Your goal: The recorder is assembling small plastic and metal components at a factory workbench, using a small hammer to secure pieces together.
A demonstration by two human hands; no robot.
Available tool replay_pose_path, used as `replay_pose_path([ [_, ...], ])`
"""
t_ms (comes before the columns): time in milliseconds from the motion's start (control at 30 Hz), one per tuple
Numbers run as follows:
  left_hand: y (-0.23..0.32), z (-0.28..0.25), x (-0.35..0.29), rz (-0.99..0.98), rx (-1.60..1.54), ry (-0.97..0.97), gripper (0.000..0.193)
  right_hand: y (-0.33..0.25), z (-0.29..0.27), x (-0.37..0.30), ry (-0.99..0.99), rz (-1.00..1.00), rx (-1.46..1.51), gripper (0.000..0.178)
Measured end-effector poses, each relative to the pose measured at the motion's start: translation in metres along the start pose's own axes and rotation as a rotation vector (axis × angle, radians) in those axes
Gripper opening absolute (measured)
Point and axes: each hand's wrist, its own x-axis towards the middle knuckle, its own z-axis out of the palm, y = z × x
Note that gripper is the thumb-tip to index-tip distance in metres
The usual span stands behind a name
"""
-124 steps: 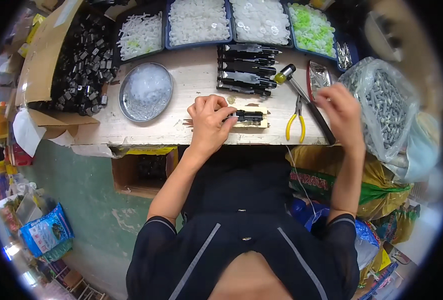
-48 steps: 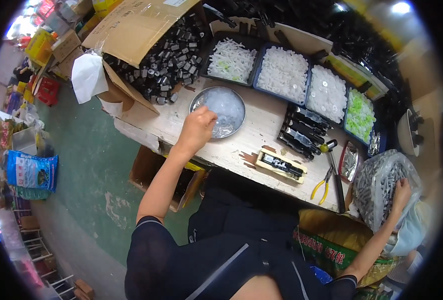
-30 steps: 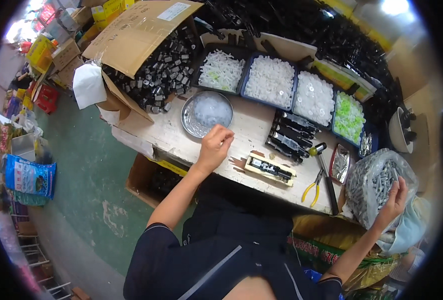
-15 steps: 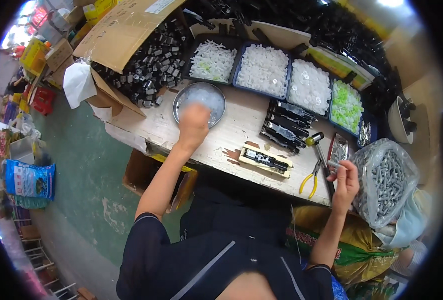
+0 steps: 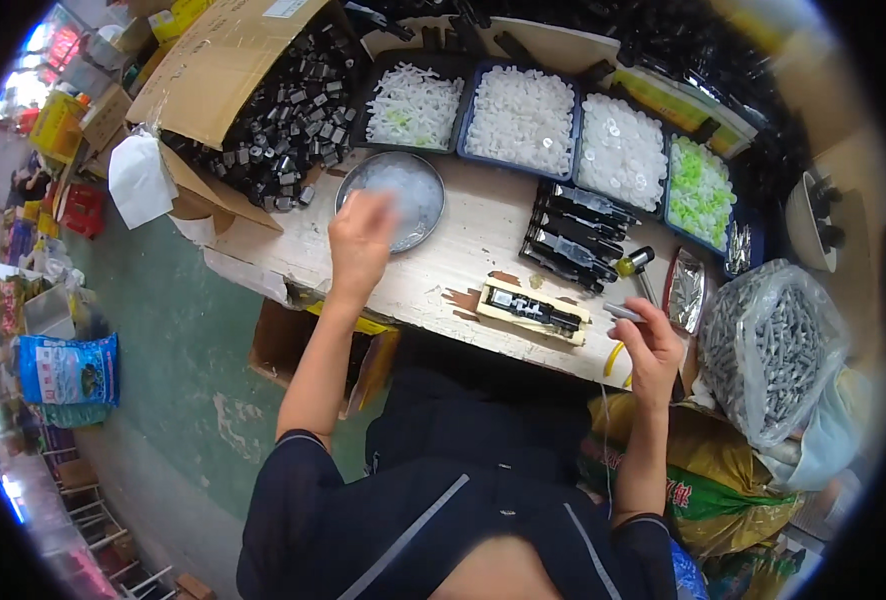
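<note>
shiny metal dish (image 5: 403, 190) – rough wooden bench (image 5: 483, 240)

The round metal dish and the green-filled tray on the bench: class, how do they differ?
The metal dish is round, shallow and silvery, and holds a few pale bits; the green-filled tray is a blue-walled rectangle heaped with green pieces. The left hand hovers at the dish; no hand is near the tray. Both sit on the wooden bench.

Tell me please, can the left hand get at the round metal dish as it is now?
Probably yes. The left hand hovers at the near rim of the round metal dish, and nothing stands between them on the wooden table.
</note>
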Motion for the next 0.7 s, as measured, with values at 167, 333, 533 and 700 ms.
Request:
replay_pose_path([
  [167, 0.022, 0.012, -0.021, -0.374, -0.813, -0.09, 0.011, -0.009, 0.041, 0.013, -0.155, -0.249, -0.108, 0.021],
  [333, 0.052, 0.034, -0.036, -0.37, -0.973, -0.227, 0.009, -0.013, 0.066, 0.026, -0.211, -0.253, -0.095, 0.019],
  [533, 0.065, 0.048, -0.039, -0.332, -0.992, -0.302, 0.009, -0.007, 0.06, 0.025, -0.212, -0.253, -0.102, 0.02],
  [700, 0.071, 0.051, -0.042, -0.276, -0.935, -0.315, 0.009, -0.001, 0.056, 0.022, -0.192, -0.2, -0.073, 0.02],
])
